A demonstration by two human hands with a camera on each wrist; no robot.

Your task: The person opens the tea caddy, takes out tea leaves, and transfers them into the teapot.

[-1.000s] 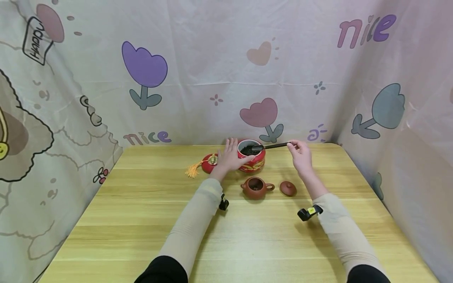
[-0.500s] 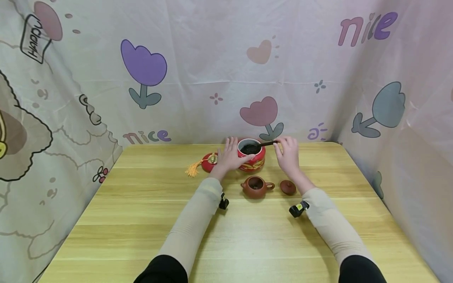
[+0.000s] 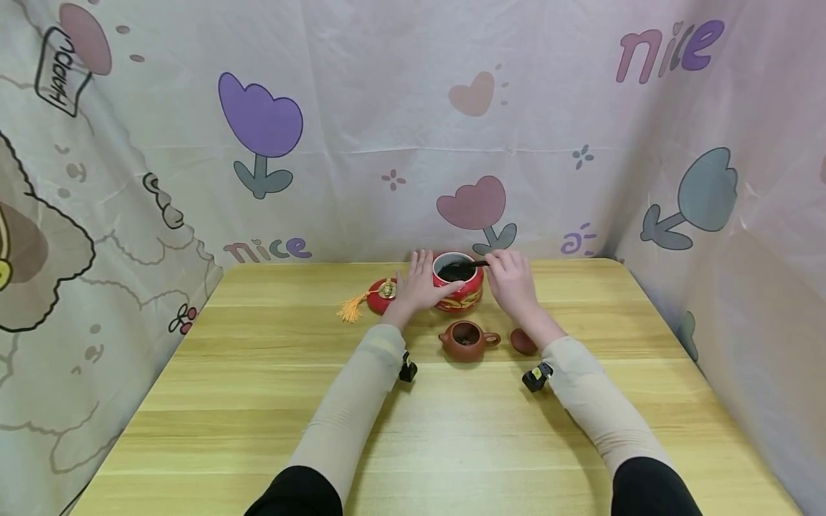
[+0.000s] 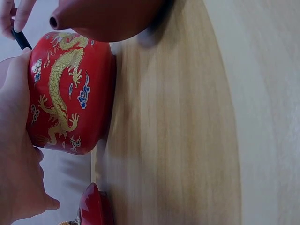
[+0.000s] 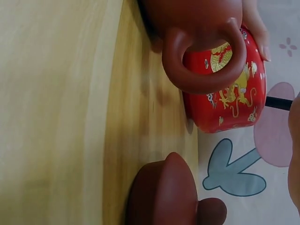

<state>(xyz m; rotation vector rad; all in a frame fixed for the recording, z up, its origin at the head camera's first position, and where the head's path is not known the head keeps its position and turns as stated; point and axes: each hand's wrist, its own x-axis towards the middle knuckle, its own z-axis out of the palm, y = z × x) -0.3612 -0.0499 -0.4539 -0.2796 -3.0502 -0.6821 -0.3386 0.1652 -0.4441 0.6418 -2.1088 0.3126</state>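
Note:
A red jar with a gold dragon stands near the table's back edge, dark tea leaves inside. My left hand steadies it, straight fingers along the left side and thumb across the front. From the right, my right hand pinches the handle of a black tea scoop; the scoop's head is down in the jar's mouth. In front sits a brown clay teapot, uncovered, with some dark matter inside. Its lid lies to the right, partly hidden by my right wrist.
The jar's red lid with a yellow tassel lies left of the left hand. A printed cloth hangs behind the wooden table. In the right wrist view, the teapot's handle overlaps the jar.
My right hand has moved left towards the jar, taking the tea scoop deeper into its mouth. The right forearm now covers part of the teapot lid. My left hand stays put.

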